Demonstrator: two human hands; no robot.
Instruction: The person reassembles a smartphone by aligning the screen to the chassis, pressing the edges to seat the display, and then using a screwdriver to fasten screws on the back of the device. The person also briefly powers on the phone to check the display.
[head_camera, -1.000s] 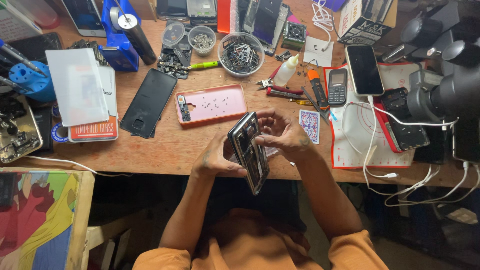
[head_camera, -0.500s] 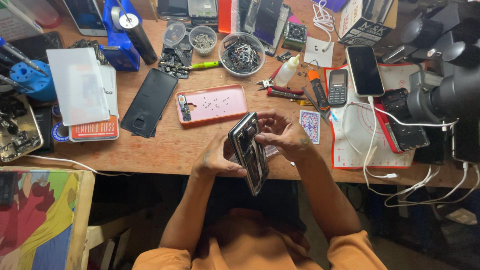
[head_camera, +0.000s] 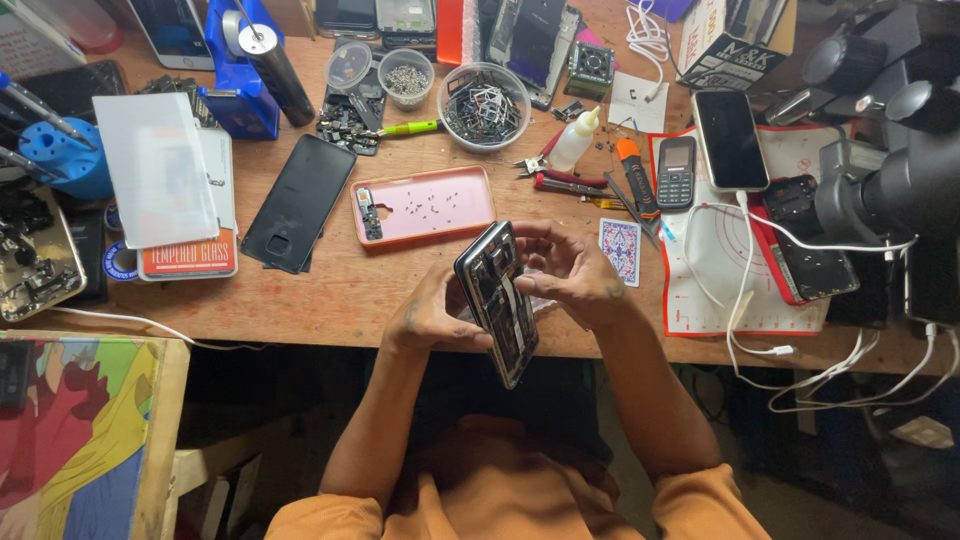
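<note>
Over the near edge of the workbench (head_camera: 330, 300), an opened phone (head_camera: 497, 302) stood tilted on edge, cradled from beneath by the left hand (head_camera: 432, 318) so its bared insides faced the right hand (head_camera: 568, 272), whose fingers curled pinching at its upper rim, while the pink back cover (head_camera: 425, 205) lay just behind as a tray for loose screws.

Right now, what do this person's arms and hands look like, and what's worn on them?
Both arms are bare from short orange sleeves down. The left hand and right hand wear no gloves; no watch or ring shows. Dark smudges or marks dot the left hand's back.
</note>
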